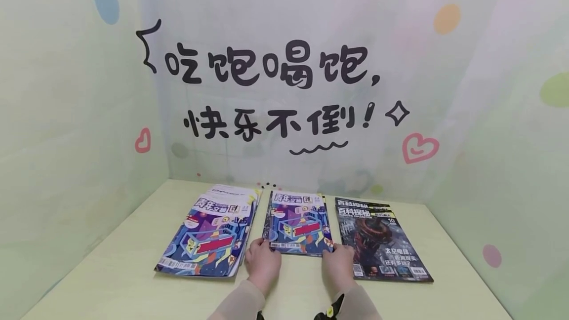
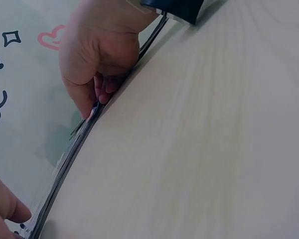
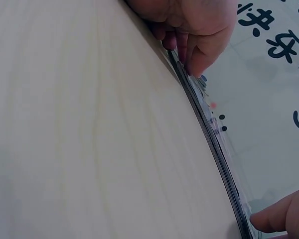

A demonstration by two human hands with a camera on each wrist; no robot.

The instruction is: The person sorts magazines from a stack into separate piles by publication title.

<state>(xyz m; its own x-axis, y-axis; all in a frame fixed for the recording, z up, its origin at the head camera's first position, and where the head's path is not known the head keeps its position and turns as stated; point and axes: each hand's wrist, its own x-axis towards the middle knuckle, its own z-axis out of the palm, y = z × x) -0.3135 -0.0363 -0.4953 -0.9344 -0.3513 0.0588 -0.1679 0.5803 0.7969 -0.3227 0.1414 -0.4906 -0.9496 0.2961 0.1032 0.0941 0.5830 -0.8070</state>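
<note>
A small stack of magazines [image 1: 299, 223] lies in the middle of the table, topped by a purple and blue cartoon cover. Its layered front edge [image 2: 65, 174] appears as a dark band in the left wrist view. My left hand [image 1: 263, 260] pinches the near left corner, thumb on the cover and fingers curled at the edge. At the near right corner my right hand [image 1: 339, 263] grips likewise; in the left wrist view this right hand [image 2: 102, 57] has its fingertips partly hidden at the edge. The right wrist view shows the left hand [image 3: 194, 27] from across.
To the left sits a pile of magazines [image 1: 204, 241] with the same purple cover on top. Dark-covered magazines [image 1: 382, 241] overlap on the right, close to my right hand. A pale printed wall [image 1: 284, 167] stands behind the light yellow table [image 1: 120, 265].
</note>
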